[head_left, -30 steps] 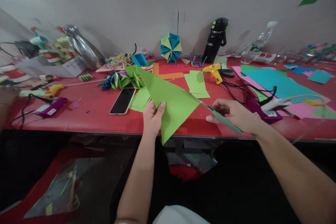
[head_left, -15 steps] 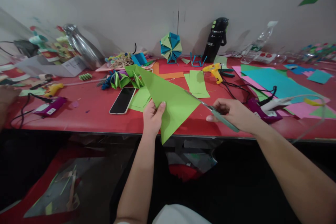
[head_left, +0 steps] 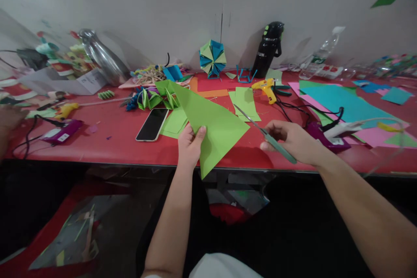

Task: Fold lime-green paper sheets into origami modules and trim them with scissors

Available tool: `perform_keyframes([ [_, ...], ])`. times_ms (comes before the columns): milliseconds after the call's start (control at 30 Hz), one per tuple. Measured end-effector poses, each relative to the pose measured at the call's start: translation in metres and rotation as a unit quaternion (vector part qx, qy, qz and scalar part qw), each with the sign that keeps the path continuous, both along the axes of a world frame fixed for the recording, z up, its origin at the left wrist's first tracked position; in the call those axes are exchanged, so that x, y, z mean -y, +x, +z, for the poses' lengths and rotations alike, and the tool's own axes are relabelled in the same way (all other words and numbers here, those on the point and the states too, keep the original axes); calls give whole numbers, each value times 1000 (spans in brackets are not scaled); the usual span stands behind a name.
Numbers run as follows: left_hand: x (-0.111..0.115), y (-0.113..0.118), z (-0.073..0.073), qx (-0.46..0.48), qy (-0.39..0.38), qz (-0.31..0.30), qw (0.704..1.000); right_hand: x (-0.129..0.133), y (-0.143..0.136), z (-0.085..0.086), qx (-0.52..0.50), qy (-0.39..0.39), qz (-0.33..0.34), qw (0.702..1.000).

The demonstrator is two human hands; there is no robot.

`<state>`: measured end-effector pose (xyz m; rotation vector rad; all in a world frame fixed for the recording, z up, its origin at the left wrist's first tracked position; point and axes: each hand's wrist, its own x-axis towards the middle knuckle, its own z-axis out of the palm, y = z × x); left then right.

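Observation:
Between the thumb and fingers of my left hand is a sheet of lime-green paper, angular in outline and held up over the front edge of the table. My right hand is closed round the grey-green handles of a pair of scissors. The scissor blades point up and left, just beside the paper's right corner and apart from it. Left of my left hand, a phone lies on the table, with more green sheets next to it.
The red table holds a yellow glue gun, green paper strips, a blue-and-green folded paper wheel, a black bottle and blue sheets. Purple power blocks with cables lie on both sides. Another person's hand shows at far left.
The scissors have come away from the paper's upper right edge, moving slightly right with my right hand. My left hand and the paper have barely moved.

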<state>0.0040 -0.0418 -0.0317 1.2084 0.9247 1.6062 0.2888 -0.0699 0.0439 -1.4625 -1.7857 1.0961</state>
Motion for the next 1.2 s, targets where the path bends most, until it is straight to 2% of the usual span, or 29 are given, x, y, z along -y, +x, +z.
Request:
perform_keyframes([
  [100,0,0,0,2,0,-3,1000,1,2,3,0,20,17,1000],
  [333,0,0,-1,4,7,-3,1000,2,4,6,25,-67,16,997],
  [533,1,0,-1,-8,10,-23,1000,2,2,5,16,-58,28,998],
  [767,6,1,7,-19,-24,-71,997,1,-4,1,-7,-68,36,997],
  [1200,10,1,9,-25,-19,-76,997,3,-9,-1,-12,-76,45,996],
])
